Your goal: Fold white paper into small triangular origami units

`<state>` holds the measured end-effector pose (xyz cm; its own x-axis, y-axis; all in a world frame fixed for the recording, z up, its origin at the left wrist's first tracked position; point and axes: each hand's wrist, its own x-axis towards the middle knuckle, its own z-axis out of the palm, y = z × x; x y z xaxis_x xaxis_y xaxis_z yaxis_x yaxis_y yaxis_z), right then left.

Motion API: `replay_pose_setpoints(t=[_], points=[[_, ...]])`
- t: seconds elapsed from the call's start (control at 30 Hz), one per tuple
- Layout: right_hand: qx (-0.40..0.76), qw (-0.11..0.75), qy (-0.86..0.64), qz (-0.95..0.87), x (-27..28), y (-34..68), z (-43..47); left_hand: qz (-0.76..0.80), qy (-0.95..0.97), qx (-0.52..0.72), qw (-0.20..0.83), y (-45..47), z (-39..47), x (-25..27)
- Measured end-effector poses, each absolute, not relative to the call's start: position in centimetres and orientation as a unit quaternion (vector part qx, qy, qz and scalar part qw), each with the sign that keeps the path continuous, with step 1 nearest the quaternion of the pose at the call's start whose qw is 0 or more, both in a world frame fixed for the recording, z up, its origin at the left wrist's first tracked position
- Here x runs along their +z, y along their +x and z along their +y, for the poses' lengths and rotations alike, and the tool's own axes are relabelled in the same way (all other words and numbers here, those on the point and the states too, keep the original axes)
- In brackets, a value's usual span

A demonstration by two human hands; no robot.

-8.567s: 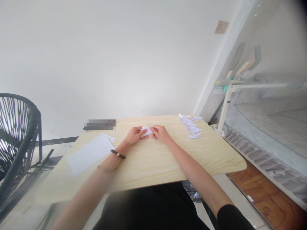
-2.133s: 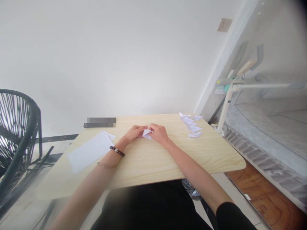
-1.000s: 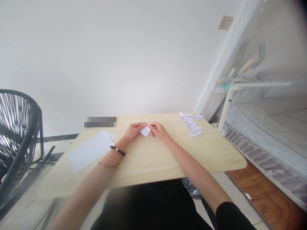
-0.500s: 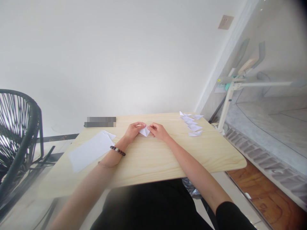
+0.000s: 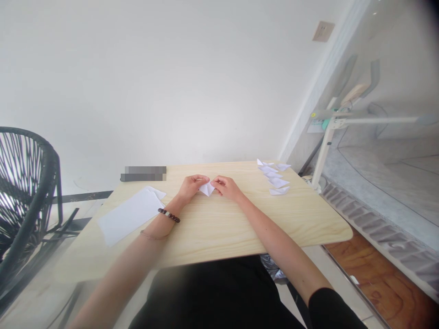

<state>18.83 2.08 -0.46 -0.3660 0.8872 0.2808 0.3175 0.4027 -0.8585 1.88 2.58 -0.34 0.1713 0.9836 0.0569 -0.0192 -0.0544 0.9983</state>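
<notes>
A small folded white paper (image 5: 207,188) is held over the middle of the table, its point facing toward me. My left hand (image 5: 190,188) pinches its left side between thumb and fingers, a dark beaded bracelet on that wrist. On the right side, my right hand (image 5: 224,186) grips the paper's edge with thumb and forefinger, the other fingers curled. Both hands are closed and nearly meet at the top of the paper. Several folded paper boats (image 5: 278,183) sit in a loose column to the right of my right hand.
White paper sheets (image 5: 132,217) lie left of my left forearm on the light wooden table (image 5: 219,242). At the back left edge rests a dark, partly blurred object (image 5: 144,177). A black woven chair (image 5: 30,183) stands left; a white metal frame (image 5: 324,153) rises beyond the right edge.
Almost nothing differs. Both hands keep their grip on the folded paper, which looks very slightly shifted or opened along its lower crease.
</notes>
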Motion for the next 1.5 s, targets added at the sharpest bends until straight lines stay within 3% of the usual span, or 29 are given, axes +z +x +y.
replay_pose_setpoints(t=[0.87, 1.5], points=[[0.356, 0.383, -0.395, -0.755, -0.24, 18.79, 1.79, 0.431, 0.607, 0.442, 0.500, 1.79, 2.48, -0.24], [0.245, 0.400, -0.387, -0.794, -0.22, 18.65, 1.95, 0.446, 0.604, 0.451, 0.482, 1.91, 2.72, -0.52]])
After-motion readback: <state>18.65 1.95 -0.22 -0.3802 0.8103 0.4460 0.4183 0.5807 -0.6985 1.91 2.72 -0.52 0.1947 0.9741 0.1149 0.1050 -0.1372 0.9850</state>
